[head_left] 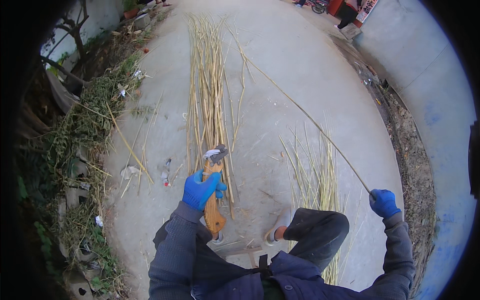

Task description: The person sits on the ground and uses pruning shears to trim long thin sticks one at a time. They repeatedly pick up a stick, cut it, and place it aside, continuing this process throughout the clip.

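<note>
My left hand, in a blue glove, grips pruning shears with orange wooden handles, the metal jaws pointing away over a long bundle of pale yellow stalks lying on the concrete. My right hand, also blue-gloved, is shut on the near end of one long thin stalk that runs diagonally up and left across the ground. A smaller pile of cut stalks lies between my hands, in front of my raised knee.
Weeds, debris and loose stalks line the left edge of the concrete. A grey wall curves along the right. A bare tree stands at the far left. A person's legs show at the far top.
</note>
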A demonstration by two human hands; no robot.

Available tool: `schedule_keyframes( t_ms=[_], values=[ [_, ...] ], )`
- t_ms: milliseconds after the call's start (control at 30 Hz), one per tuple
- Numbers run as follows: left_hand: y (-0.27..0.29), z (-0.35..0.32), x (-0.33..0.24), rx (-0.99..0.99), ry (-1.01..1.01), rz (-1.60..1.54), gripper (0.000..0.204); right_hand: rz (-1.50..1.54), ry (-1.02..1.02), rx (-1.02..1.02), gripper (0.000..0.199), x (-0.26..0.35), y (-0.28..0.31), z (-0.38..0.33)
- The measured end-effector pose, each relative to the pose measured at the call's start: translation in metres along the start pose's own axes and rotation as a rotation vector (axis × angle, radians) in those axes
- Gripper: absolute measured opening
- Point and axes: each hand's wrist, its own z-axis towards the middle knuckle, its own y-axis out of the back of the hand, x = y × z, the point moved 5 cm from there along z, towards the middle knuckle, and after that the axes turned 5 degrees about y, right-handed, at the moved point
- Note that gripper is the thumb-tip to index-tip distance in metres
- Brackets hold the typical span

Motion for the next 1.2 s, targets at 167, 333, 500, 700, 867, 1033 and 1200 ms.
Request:
schedule_keyframes(
  t_ms=[167, 333, 500, 700, 867, 1033, 1200],
  values=[
    [0.000, 0.012, 0.010, 0.038, 0.007, 0.006, 0.031, -0.370, -0.203, -0.230, 0.013, -0.085, -0.001, -0.145],
    [0.004, 0.022, 0.020, 0.017, 0.003, 0.014, 0.031, -0.535, -0.543, -0.278, 0.007, -0.161, -0.021, -0.303],
    [0.010, 0.033, 0.029, -0.012, -0.009, 0.041, 0.031, -0.493, -1.016, -0.165, 0.014, -0.206, -0.054, -0.452],
    [0.011, 0.042, 0.042, 0.002, 0.031, 0.008, 0.032, 0.227, -0.984, 0.024, 0.020, -0.133, -0.074, -0.397],
    [-0.012, 0.008, 0.028, 0.036, 0.032, 0.077, 0.033, 1.481, -0.544, 0.185, 0.031, 0.014, -0.025, -0.198],
    [-0.047, -0.086, 0.006, 0.234, 0.085, 0.134, 0.030, 1.773, -0.239, 0.170, 0.042, 0.124, 0.022, -0.053],
    [-0.074, -0.180, 0.013, 0.514, 0.215, 0.192, 0.030, 1.921, -0.111, 0.021, 0.036, 0.172, 0.030, 0.042]
  ],
)
